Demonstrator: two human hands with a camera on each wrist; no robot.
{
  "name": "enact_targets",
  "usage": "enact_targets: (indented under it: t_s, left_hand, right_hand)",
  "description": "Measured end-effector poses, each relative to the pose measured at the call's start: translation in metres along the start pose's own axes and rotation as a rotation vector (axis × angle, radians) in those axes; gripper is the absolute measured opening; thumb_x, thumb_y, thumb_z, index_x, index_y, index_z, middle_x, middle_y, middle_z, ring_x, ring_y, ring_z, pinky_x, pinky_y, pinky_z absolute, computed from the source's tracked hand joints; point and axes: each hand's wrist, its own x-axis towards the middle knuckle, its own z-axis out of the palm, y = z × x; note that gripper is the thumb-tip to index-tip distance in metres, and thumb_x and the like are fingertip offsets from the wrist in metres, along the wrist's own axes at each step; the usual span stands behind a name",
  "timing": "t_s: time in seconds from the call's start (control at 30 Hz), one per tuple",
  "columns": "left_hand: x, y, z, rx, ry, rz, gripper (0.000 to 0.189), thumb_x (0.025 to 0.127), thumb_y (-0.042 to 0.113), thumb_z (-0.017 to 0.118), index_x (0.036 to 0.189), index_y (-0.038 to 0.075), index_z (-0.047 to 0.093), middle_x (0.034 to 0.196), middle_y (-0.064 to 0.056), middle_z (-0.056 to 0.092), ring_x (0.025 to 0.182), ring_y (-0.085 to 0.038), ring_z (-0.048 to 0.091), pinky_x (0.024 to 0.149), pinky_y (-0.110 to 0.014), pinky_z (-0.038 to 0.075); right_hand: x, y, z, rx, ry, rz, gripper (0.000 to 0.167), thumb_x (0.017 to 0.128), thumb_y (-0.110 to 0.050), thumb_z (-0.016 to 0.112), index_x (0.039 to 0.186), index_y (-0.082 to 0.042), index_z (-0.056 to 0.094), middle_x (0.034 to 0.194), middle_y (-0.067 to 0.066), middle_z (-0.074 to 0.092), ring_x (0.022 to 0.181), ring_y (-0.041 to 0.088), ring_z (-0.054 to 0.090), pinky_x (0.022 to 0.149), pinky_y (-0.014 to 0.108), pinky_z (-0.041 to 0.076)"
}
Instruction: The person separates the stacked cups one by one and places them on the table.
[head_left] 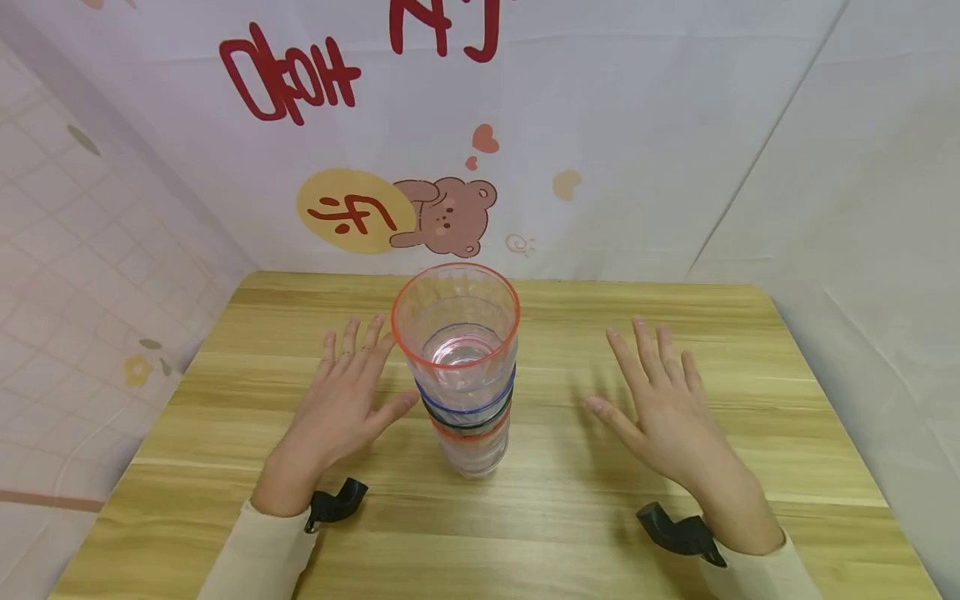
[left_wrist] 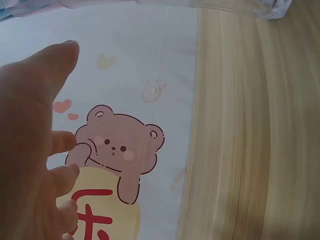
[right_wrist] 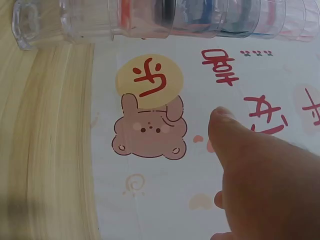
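A tall stack of clear plastic cups (head_left: 468, 392) stands upright on the wooden table, nested in one another. Their rims are coloured: orange-red on top, then blue, dark and red bands lower down. Left of the stack, my left hand (head_left: 335, 408) has its fingers spread and holds nothing; its thumb is close to the cups, and I cannot tell whether it touches them. My right hand (head_left: 663, 408) is apart from the stack on the right, fingers spread, holding nothing. In the right wrist view the stack (right_wrist: 165, 20) lies across the top edge.
The wooden table (head_left: 570, 533) carries the stack. Behind it hangs a white cloth (head_left: 637, 108) printed with a bear, hearts and red characters. More pale cloth (head_left: 90, 250) closes off the left side. Black straps (head_left: 678, 533) are on both wrists.
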Motion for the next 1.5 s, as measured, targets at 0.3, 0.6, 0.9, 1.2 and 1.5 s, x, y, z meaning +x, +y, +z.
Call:
enact_targets:
  t_s: [0.3,0.6,0.9,1.2,1.5]
  left_hand:
    - [0.003,0.002,-0.004,-0.137,0.076,0.046,0.085,0.105,0.052,0.066,0.171,0.013,0.028,0.175,-0.013,0.037,0.162,-0.041,0.035,0.135,-0.061,0.021]
    - [0.001,0.007,-0.011,-0.211,0.216,0.025,0.053,0.106,0.034,0.070,0.151,0.010,0.058,0.138,-0.013,0.074,0.124,-0.041,0.071,0.101,-0.066,0.056]
    - [0.004,0.010,-0.013,-0.207,0.292,0.070,0.040,0.104,0.027,0.073,0.139,0.008,0.069,0.125,-0.011,0.079,0.114,-0.035,0.076,0.097,-0.061,0.060]
    - [0.005,0.016,-0.019,-0.230,0.355,0.132,0.038,0.101,0.024,0.076,0.136,0.009,0.070,0.125,-0.010,0.079,0.115,-0.032,0.075,0.095,-0.059,0.061]
    - [0.004,0.017,-0.020,-0.251,0.415,0.190,0.039,0.098,0.017,0.077,0.135,0.009,0.071,0.124,-0.009,0.079,0.113,-0.030,0.075,0.095,-0.058,0.061]
  right_hand:
    - [0.004,-0.004,-0.007,0.103,0.123,-0.070,0.080,0.106,-0.037,0.070,0.171,-0.012,0.030,0.175,0.026,0.029,0.156,0.054,0.036,0.122,0.074,0.032]
    - [0.006,-0.009,-0.018,0.136,0.285,-0.145,0.065,0.101,-0.021,0.076,0.158,-0.005,0.051,0.156,0.021,0.060,0.136,0.048,0.061,0.110,0.066,0.048]
    - [0.008,-0.015,-0.025,0.212,0.292,-0.132,0.059,0.100,-0.017,0.077,0.155,-0.009,0.056,0.151,0.016,0.065,0.135,0.042,0.064,0.108,0.061,0.049]
    - [0.010,-0.021,-0.029,0.243,0.275,-0.120,0.061,0.100,-0.014,0.077,0.157,-0.014,0.056,0.148,0.011,0.068,0.134,0.034,0.065,0.109,0.044,0.049]
    - [0.009,-0.022,-0.028,0.256,0.289,-0.153,0.063,0.097,-0.011,0.078,0.156,-0.014,0.056,0.148,0.007,0.068,0.130,0.031,0.067,0.108,0.031,0.048]
